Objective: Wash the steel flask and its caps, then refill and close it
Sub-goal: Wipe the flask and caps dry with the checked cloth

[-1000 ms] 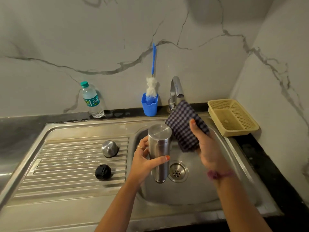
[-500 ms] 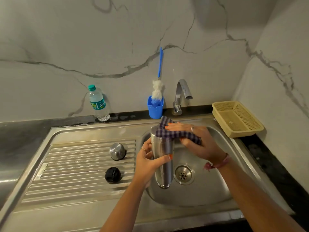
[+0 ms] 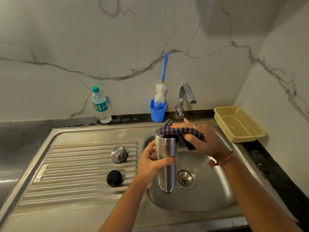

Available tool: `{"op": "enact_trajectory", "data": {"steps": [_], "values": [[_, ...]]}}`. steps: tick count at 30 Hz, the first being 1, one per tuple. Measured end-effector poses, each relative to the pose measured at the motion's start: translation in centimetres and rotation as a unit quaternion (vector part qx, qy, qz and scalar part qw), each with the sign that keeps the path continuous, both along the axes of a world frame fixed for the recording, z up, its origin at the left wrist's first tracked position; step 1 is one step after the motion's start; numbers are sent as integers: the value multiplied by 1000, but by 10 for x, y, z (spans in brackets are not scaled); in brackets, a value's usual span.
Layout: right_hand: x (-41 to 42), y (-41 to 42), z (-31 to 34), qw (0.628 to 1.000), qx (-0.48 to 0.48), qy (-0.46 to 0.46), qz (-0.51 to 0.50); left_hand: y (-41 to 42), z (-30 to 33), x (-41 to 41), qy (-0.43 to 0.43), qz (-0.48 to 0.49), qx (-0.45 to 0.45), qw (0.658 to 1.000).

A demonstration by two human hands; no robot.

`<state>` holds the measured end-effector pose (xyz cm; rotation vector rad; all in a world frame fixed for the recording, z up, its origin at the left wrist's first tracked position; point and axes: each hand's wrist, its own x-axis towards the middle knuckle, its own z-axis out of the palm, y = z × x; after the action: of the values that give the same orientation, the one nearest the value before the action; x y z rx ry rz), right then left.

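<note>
We see the steel flask (image 3: pixel 166 162) upright over the sink basin (image 3: pixel 217 196), left hand (image 3: pixel 151 166) wrapped round its body. Right hand (image 3: pixel 199 139) pinches a checked cloth (image 3: pixel 177 131) across the flask's top. Steel cap (image 3: pixel 119 154) and black cap (image 3: pixel 114 178) sit on the drainboard's right edge.

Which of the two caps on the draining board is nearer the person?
The black cap. It lies on the ribbed board closer to the front edge, while the steel cap sits behind it, nearer the wall.
</note>
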<state>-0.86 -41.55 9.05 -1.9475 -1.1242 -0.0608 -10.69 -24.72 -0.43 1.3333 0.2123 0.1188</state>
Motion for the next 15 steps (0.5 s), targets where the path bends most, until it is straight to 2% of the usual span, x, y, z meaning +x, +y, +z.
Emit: {"op": "enact_trajectory", "data": {"steps": [5,8,10,12,15], "values": [[3,26,0,997,-65,-32,19,-2,2,7,0,-20,0,1000],[1,19,3,997,-52,-8,55,7,3,10,-5,-2,-14,1000],[-3,7,2,996,5,76,45,12,3,11,-4,6,-29,1000],[-7,1,-7,973,117,197,7,13,2,14,-3,2,-45,999],[-15,9,-33,878,260,399,-45,9,0,18,-1,-6,-67,998]]}}
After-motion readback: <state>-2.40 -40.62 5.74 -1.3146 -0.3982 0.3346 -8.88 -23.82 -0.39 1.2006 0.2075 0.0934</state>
